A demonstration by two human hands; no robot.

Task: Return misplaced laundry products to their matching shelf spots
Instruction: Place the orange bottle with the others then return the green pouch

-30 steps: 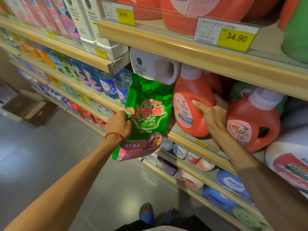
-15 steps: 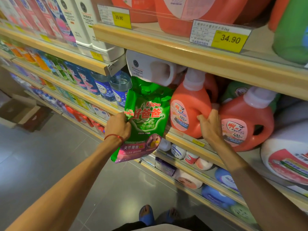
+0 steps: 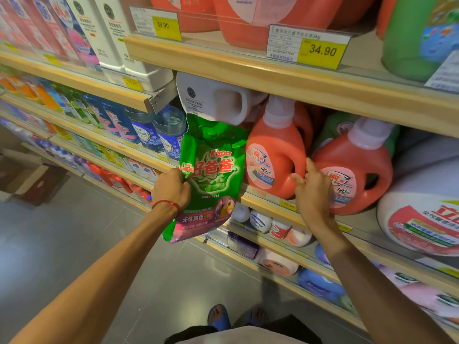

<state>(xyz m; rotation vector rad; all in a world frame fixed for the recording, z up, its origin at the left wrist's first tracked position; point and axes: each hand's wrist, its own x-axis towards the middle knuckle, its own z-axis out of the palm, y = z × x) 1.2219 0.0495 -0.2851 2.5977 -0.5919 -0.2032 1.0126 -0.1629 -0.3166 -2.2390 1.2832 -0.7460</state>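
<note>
My left hand is shut on the left edge of a green Kispa detergent pouch, holding it upright in front of the middle shelf's edge. My right hand sits in the gap between two orange handled jugs, fingers spread. Its thumb touches the left orange jug and its fingers lie against the right orange jug. Green packaging shows behind the two jugs. A white jug lies on its side just above the pouch.
The upper shelf with yellow price tags hangs low over the jugs. A large white jug stands at the right, and blue bottles at the left. Lower shelves hold small bottles. A cardboard box lies on the grey floor, far left.
My right hand slid from the left orange jug's side down into the gap between the two jugs. The left jug shifted slightly left. The pouch stays held in place.
</note>
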